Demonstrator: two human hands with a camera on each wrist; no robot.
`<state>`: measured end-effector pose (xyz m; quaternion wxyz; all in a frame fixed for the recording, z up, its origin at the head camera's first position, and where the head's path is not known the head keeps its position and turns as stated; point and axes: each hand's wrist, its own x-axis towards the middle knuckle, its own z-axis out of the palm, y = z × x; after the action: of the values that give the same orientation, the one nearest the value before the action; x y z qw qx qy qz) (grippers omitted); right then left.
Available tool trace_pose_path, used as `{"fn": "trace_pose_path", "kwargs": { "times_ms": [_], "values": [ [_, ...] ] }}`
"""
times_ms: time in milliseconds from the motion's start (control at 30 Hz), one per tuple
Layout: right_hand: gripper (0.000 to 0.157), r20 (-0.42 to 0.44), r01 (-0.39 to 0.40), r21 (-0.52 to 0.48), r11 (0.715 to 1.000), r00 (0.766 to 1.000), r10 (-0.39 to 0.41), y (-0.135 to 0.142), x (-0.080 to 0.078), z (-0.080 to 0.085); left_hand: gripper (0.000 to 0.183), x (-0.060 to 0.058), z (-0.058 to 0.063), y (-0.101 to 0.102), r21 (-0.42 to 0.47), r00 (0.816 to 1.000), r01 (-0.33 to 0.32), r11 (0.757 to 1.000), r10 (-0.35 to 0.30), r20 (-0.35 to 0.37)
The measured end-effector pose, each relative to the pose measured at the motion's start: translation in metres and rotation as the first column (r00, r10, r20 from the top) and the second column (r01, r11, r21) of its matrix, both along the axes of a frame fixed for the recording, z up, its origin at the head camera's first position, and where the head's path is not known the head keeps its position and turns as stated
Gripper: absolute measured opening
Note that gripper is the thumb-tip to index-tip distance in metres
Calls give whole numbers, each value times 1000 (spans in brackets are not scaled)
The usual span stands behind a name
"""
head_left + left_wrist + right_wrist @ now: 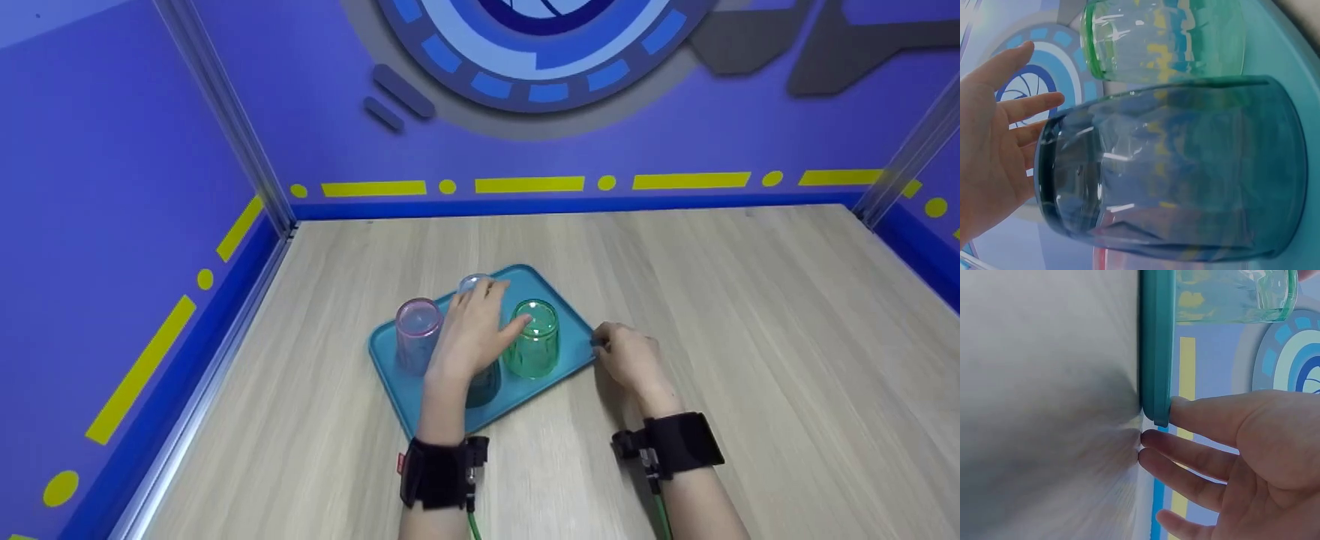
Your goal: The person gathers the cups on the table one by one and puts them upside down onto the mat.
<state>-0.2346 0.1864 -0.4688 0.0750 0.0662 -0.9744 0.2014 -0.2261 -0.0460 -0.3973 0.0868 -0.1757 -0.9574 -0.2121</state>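
Observation:
On a teal tray (577,346) several tinted glasses stand upside down. My left hand (471,334) hovers over them with fingers stretched out, its thumb overlapping the green glass (534,352) in the head view. Beneath that hand is a dark blue glass (1185,169), mostly hidden from above; in the left wrist view the spread fingers appear past its base. A pinkish glass (418,337) stands to the left, and a pale glass (471,282) shows behind the fingertips. My right hand (631,358) grips the tray's right corner, thumb on the rim and fingertips low beside it.
The tray lies slantwise on a wood-grain table (750,337). A purple-blue panel (525,157) with yellow dashes closes off the back, and another panel (112,262) runs along the left. Each wrist wears a black strap (684,442) with a green cable.

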Motion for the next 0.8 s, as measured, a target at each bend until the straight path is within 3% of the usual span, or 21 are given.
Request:
{"fn": "trace_pose_path", "kwargs": {
  "times_ms": [267,567,800],
  "values": [
    [17,23,-2,22,1000,1000,2,1,-2,1,51,-1,1,-9,6,998,-25,1000,25,-65],
    [10,-83,-30,44,999,996,34,1,-1,-2,44,-1,3,-12,13,996,-39,999,40,-79],
    [11,-78,-10,54,998,997,14,-1,-1,-4,42,0,2,-21,46,995,-74,996,77,-70]
  ]
}}
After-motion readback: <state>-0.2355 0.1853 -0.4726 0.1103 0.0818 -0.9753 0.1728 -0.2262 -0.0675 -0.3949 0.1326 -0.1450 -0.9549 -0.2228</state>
